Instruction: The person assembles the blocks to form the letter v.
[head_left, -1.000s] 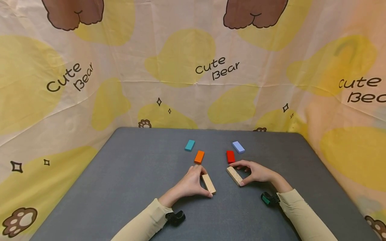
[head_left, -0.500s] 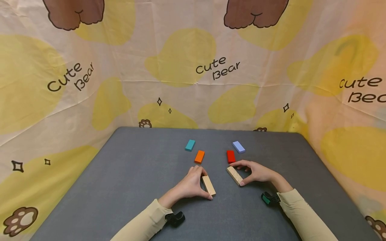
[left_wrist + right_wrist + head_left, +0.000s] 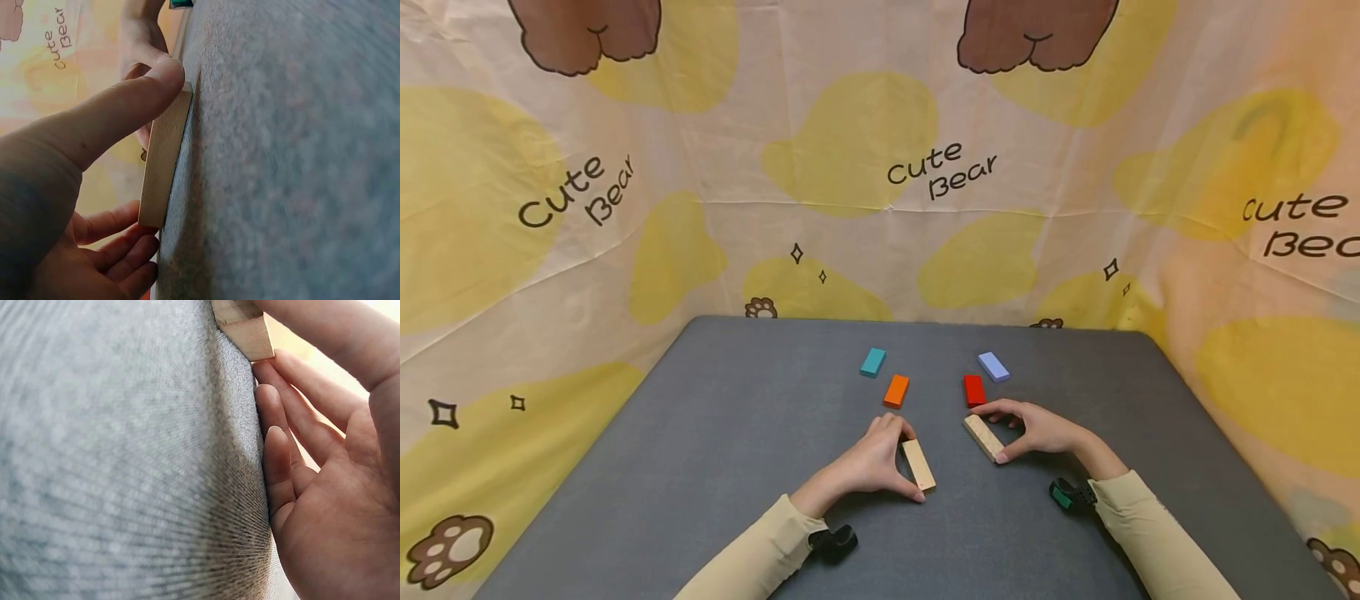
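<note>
Wooden blks (image 3: 919, 465) (image 3: 983, 439), gap btwn: L grip (image 3: 871, 460) pinches one, R grip (image 3: 1047, 430) other, far tbl edge (image 3: 925, 326) well off.

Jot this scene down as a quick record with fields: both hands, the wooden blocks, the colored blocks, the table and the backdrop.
Left hand: holds the left wooden block by its ends, between thumb and fingers
Right hand: holds the right wooden block the same way
Wooden blocks: two, apart from each other
Colored blocks, farther row: teal block left, lavender block right
Colored blocks, nearer row: orange block left, red block right
Table: dark gray
Backdrop: yellow-patterned cloth lettered "Cute Bear"
</note>
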### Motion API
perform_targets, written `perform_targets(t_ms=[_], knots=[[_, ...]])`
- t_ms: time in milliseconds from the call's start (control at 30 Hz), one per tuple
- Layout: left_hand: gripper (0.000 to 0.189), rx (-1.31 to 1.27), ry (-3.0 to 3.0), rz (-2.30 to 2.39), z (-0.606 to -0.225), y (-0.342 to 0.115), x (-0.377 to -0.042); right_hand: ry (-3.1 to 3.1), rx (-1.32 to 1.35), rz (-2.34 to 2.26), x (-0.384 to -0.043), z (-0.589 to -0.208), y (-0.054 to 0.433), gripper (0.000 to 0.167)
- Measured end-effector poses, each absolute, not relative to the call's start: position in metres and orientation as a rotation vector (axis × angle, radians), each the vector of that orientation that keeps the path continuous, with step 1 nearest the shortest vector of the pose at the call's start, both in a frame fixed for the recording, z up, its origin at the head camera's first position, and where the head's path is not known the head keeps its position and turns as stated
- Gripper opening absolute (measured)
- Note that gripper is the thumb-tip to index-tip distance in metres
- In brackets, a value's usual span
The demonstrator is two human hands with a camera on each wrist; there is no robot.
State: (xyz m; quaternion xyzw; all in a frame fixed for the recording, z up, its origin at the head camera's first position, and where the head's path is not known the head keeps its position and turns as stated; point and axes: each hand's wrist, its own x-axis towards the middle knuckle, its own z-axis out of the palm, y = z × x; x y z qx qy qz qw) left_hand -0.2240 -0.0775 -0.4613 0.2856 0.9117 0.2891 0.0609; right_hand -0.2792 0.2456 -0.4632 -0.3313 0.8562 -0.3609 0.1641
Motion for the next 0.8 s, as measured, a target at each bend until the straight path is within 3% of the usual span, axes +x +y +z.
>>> perform_targets(t_ms=[800], knots=[[0.062,1.088,2.559,0.993,-0.462,-0.100,-0.250,2.435,-0.934,-1.030,-0.280,-0.463,0.245,0.074]])
